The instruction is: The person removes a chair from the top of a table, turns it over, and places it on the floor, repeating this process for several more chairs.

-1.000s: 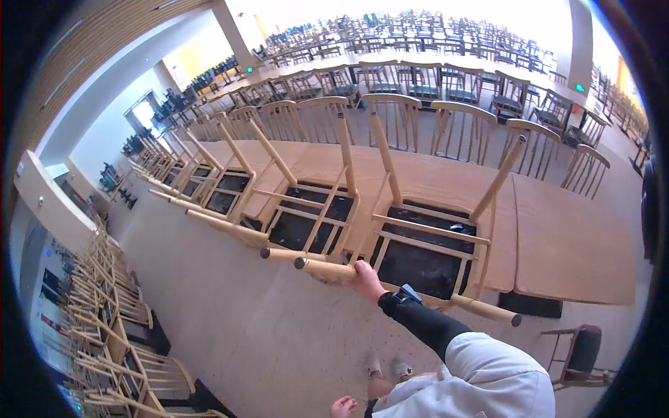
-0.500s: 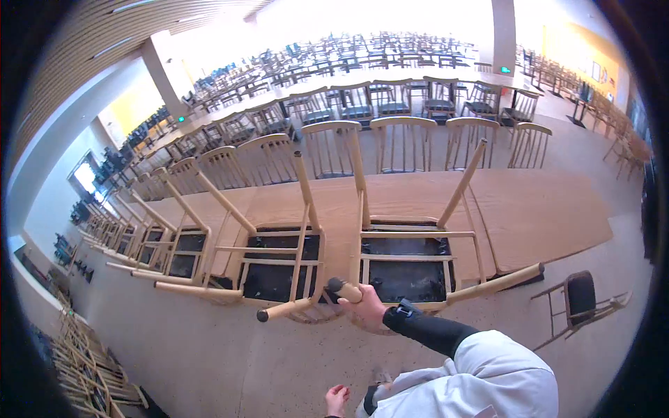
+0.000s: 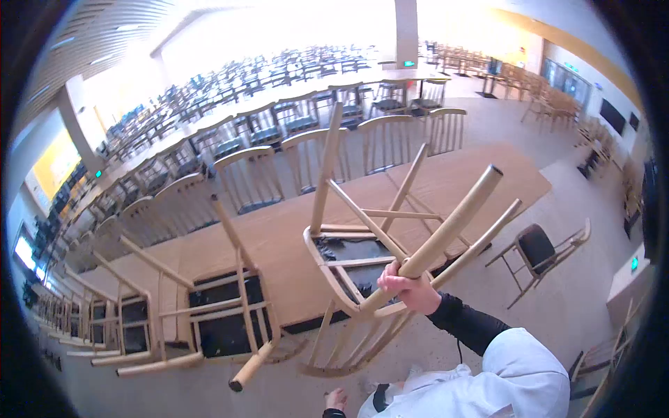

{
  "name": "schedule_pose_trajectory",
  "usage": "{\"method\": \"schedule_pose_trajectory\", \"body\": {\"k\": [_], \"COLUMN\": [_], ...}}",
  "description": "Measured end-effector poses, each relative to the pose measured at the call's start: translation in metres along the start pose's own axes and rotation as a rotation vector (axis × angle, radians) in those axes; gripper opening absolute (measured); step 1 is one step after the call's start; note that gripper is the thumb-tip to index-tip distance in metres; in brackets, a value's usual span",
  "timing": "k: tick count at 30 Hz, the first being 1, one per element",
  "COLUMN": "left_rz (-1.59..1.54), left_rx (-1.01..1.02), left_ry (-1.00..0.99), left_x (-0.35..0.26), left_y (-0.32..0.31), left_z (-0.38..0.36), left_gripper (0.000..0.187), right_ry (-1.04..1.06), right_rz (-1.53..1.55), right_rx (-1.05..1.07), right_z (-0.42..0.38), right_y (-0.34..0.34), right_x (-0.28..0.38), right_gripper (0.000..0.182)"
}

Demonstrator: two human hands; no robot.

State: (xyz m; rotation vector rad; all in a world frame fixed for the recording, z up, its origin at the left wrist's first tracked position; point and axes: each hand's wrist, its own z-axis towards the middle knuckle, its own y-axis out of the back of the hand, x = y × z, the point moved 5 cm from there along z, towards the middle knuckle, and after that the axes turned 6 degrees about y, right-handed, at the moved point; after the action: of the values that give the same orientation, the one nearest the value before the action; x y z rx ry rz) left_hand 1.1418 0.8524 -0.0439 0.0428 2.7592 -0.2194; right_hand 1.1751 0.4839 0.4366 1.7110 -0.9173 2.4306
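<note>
Wooden table (image 3: pixel 293 244); right hand (image 3: pixel 411 289) grips upturned chair (image 3: pixel 376 272); left hand (image 3: pixel 336 399) seemingly loose, unclear.

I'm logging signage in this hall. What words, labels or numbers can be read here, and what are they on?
None can be read.
Green lit signs on the left pillar and on the counter at right: too small and blurred to read.
Dark wall screens: no legible text.
Upturned chair in the right hand: no label visible.

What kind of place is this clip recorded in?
Probably a big canteen or dining hall. Long wooden tables run in rows with many matching wooden chairs pushed in, others upturned on the tabletop. The right hand grips the leg of an upturned chair.
</note>
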Motion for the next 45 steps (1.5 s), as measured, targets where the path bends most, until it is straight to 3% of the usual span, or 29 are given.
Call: {"method": "schedule_pose_trajectory", "body": {"k": [2, 4, 5, 7, 8, 11, 12, 15, 17, 19, 20, 22, 23, 25, 26, 30, 32, 39, 41, 45], "left_rz": [-0.094, 0.073, 0.096, -0.299, -0.170, -0.203, -0.017, -0.067, -0.078, -0.128, -0.148, -0.003, -0.010, 0.082, 0.180, 0.147, 0.196, 0.405, 0.449, 0.466], "left_rx": [-0.038, 0.191, 0.205, 0.469, 0.494, 0.455, 0.420, 0.421, 0.306, 0.182, 0.280, 0.058, 0.050, 0.097, 0.128, 0.182, 0.363, 0.627, 0.658, 0.855], "left_ry": [0.036, 0.002, 0.006, 0.068, 0.033, 0.092, 0.053, 0.034, -0.020, -0.144, -0.142, -0.429, -0.437, -0.713, -0.755, -0.560, -0.588, -0.526, -0.606, -0.380], "left_x": [-0.002, -0.018, -0.012, 0.017, 0.020, 0.046, 0.036, 0.070, 0.052, 0.046, 0.045, 0.052, 0.055, 0.041, 0.042, 0.031, 0.025, 0.013, 0.013, 0.013], "left_y": [-0.003, -0.027, -0.028, -0.026, -0.030, -0.029, -0.040, -0.016, -0.032, -0.053, -0.062, -0.050, -0.055, -0.076, -0.075, -0.130, -0.141, -0.200, -0.215, -0.261], "left_z": [0.013, -0.011, -0.003, 0.018, 0.015, 0.000, -0.038, 0.008, -0.050, -0.096, -0.115, -0.123, -0.138, -0.184, -0.186, -0.256, -0.243, -0.285, -0.277, -0.307], "left_gripper": [0.068, 0.029, 0.029, 0.023, 0.024, 0.024, 0.021, 0.015, 0.009, 0.015, 0.016, 0.014, 0.014, 0.025, 0.033, 0.022, 0.050, 0.038, 0.038, 0.037], "right_ry": [0.044, 0.050, 0.036, 0.059, 0.048, 0.033, 0.028, 0.056, 0.141, 0.180, 0.215, 0.271, 0.301, 0.348, 0.376, 0.485, 0.518, 0.663, 0.692, 0.725], "right_rz": [0.140, 0.138, 0.148, 0.157, 0.157, 0.146, 0.161, 0.191, 0.296, 0.310, 0.320, 0.337, 0.332, 0.339, 0.358, 0.364, 0.342, 0.255, 0.316, 0.379], "right_rx": [-0.092, -0.131, -0.145, -0.150, -0.113, -0.058, -0.051, -0.020, -0.025, -0.040, -0.046, -0.048, -0.042, -0.105, -0.143, -0.285, -0.343, -0.573, -0.662, -0.717], "right_z": [-0.008, -0.018, -0.022, -0.039, -0.047, -0.073, -0.083, -0.115, -0.140, -0.166, -0.179, -0.204, -0.215, -0.239, -0.252, -0.317, -0.351, -0.450, -0.478, -0.508], "right_y": [0.005, 0.015, 0.020, 0.035, 0.043, 0.074, 0.085, 0.123, 0.144, 0.168, 0.178, 0.193, 0.202, 0.221, 0.230, 0.263, 0.268, 0.295, 0.317, 0.356], "right_x": [0.028, 0.045, 0.050, 0.058, 0.063, 0.083, 0.092, 0.117, 0.140, 0.161, 0.173, 0.197, 0.205, 0.223, 0.232, 0.250, 0.258, 0.264, 0.257, 0.251], "right_gripper": [0.014, 0.015, 0.016, 0.016, 0.016, 0.017, 0.018, 0.019, 0.019, 0.019, 0.020, 0.020, 0.020, 0.021, 0.020, 0.022, 0.023, 0.026, 0.027, 0.027]}}
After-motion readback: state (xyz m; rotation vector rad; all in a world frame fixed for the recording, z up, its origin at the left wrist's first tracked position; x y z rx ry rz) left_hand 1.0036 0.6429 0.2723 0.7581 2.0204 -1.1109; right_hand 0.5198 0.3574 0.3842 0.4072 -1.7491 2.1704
